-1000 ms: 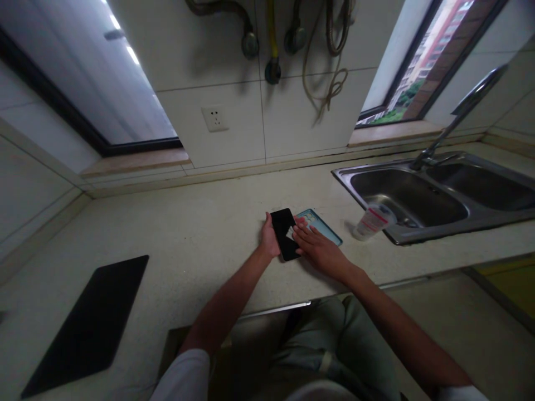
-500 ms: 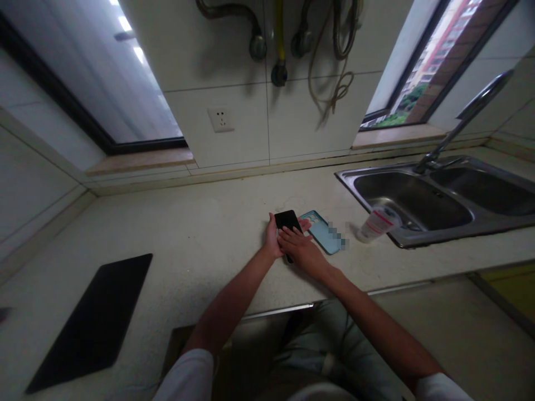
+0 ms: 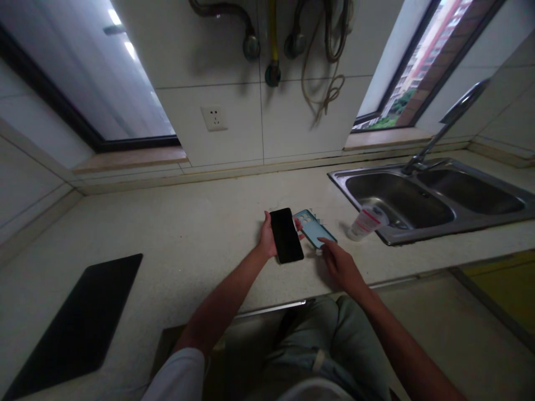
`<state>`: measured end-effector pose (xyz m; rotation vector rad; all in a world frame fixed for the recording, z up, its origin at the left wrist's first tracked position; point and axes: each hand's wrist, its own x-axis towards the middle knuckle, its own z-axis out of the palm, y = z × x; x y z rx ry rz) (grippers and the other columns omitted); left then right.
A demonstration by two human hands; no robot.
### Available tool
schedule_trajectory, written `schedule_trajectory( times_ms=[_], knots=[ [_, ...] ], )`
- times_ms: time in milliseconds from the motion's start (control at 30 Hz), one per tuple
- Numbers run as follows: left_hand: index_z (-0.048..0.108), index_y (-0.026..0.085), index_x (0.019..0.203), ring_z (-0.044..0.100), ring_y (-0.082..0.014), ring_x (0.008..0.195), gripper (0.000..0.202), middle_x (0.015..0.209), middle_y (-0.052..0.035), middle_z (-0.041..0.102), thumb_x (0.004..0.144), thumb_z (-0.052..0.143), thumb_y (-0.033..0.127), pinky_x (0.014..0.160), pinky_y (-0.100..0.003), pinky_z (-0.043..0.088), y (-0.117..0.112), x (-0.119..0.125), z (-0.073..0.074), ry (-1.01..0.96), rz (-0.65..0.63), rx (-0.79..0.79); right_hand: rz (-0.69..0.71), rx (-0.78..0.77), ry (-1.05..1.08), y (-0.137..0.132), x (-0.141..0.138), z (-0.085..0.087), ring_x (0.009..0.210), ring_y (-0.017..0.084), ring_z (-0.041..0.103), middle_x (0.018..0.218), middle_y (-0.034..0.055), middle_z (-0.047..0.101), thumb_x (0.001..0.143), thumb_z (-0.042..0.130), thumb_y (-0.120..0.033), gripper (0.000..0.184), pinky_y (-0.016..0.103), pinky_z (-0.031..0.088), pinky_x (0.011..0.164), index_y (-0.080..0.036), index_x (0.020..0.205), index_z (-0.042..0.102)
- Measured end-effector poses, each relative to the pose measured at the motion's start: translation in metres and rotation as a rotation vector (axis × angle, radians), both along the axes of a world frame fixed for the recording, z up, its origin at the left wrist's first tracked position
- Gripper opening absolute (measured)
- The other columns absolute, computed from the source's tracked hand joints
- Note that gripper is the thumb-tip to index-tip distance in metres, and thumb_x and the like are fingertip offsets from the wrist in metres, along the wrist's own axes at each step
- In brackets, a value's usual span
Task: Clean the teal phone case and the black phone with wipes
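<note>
Counter beneath my left hand, wrapped round a phone; sink beyond my right hand, pinching a white scrap.

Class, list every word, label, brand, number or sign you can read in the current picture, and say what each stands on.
Readable text: none.
Clear cup: reddish markings, too blurred to read or to tell if they are lettering.
Phone: dark face, no legible text.
Blue case: no legible text.
</note>
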<state>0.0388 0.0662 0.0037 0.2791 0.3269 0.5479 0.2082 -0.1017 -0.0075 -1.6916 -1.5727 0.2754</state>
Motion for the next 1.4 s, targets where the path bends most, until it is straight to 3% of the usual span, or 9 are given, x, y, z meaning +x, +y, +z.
schedule_trajectory(
  times_ms=[100,167,267,367,667,867,1033,1200,1400],
  knots=[
    [0.067,0.006,0.119,0.071,-0.0282,0.077,0.088,0.086,-0.0169,0.074,0.088,0.03,0.079,0.079,-0.042,0.055,-0.002,0.001,0.003,0.056,0.082,0.05,-0.052,-0.175,0.164,0.001,-0.004,0.01,0.06,0.019,0.061,0.07,0.001,0.067,0.091,0.041,-0.03,0.04,0.03,0.049,0.06,-0.017,0.121,0.064],
    [0.069,0.006,0.115,0.07,-0.0264,0.072,0.087,0.081,-0.0152,0.073,0.088,0.029,0.079,0.074,-0.039,0.055,-0.003,0.0,0.004,0.082,0.113,0.071,0.018,-0.231,0.227,0.002,-0.008,0.015,0.059,0.018,0.059,0.066,-0.0001,0.065,0.092,0.042,-0.04,0.037,0.028,0.046,0.058,-0.018,0.101,0.071],
    [0.07,0.006,0.113,0.068,-0.0243,0.066,0.086,0.075,-0.0137,0.072,0.09,0.028,0.077,0.07,-0.037,0.055,-0.006,-0.002,0.006,0.104,0.123,0.091,0.06,-0.257,0.225,0.004,-0.009,0.018,0.058,0.017,0.057,0.058,-0.0005,0.06,0.092,0.044,-0.054,0.048,0.028,0.042,0.058,-0.019,0.072,0.071],
    [0.069,0.006,0.114,0.069,-0.0243,0.068,0.083,0.077,-0.0138,0.072,0.091,0.029,0.075,0.071,-0.037,0.055,-0.007,-0.003,0.007,0.116,0.144,0.09,0.002,-0.236,0.186,0.006,-0.005,0.02,0.052,0.016,0.053,0.05,-0.0017,0.053,0.093,0.043,-0.058,0.054,0.027,0.037,0.054,-0.019,0.063,0.066],
    [0.07,0.014,0.109,0.07,-0.0255,0.076,0.064,0.081,-0.0105,0.073,0.092,0.04,0.068,0.084,-0.041,0.055,-0.002,-0.003,0.004,0.203,0.307,-0.009,-0.272,-0.151,-0.274,0.023,-0.004,0.028,0.083,0.022,0.065,0.1,0.0105,0.069,0.097,0.047,-0.034,0.029,0.029,0.043,0.063,-0.02,0.104,0.071],
    [0.071,0.015,0.092,0.07,-0.0247,0.075,0.051,0.079,-0.0104,0.073,0.093,0.042,0.057,0.082,-0.04,0.056,-0.003,-0.001,0.001,0.224,0.296,-0.002,-0.495,-0.155,-0.361,0.009,0.035,0.027,0.092,0.026,0.065,0.104,0.0135,0.069,0.096,0.045,-0.024,0.03,0.033,0.045,0.067,-0.019,0.108,0.071],
    [0.07,0.015,0.092,0.068,-0.0221,0.071,0.041,0.075,-0.0075,0.071,0.089,0.046,0.049,0.082,-0.039,0.056,-0.004,0.002,0.0,0.246,0.358,0.013,-0.456,-0.08,-0.405,-0.007,0.052,0.023,0.095,0.029,0.065,0.104,0.0165,0.072,0.094,0.048,-0.026,0.03,0.039,0.049,0.081,-0.015,0.109,0.071],
    [0.069,0.015,0.105,0.07,-0.0234,0.08,0.042,0.082,-0.0072,0.072,0.088,0.051,0.049,0.088,-0.04,0.054,-0.009,0.005,0.001,0.265,0.45,0.018,-0.261,0.162,-0.073,-0.011,0.022,0.026,0.104,0.03,0.065,0.109,0.0147,0.073,0.093,0.053,-0.041,0.032,0.046,0.051,0.093,-0.019,0.107,0.071],
    [0.068,0.014,0.108,0.07,-0.0246,0.088,0.049,0.092,-0.0094,0.074,0.093,0.048,0.056,0.093,-0.042,0.052,-0.027,0.01,0.002,0.248,0.423,0.059,0.043,-0.163,0.782,0.001,-0.033,0.015,0.082,0.023,0.073,0.104,0.0108,0.073,0.079,0.071,-0.055,0.051,0.032,0.058,0.059,-0.019,0.113,0.061]
  ],
)
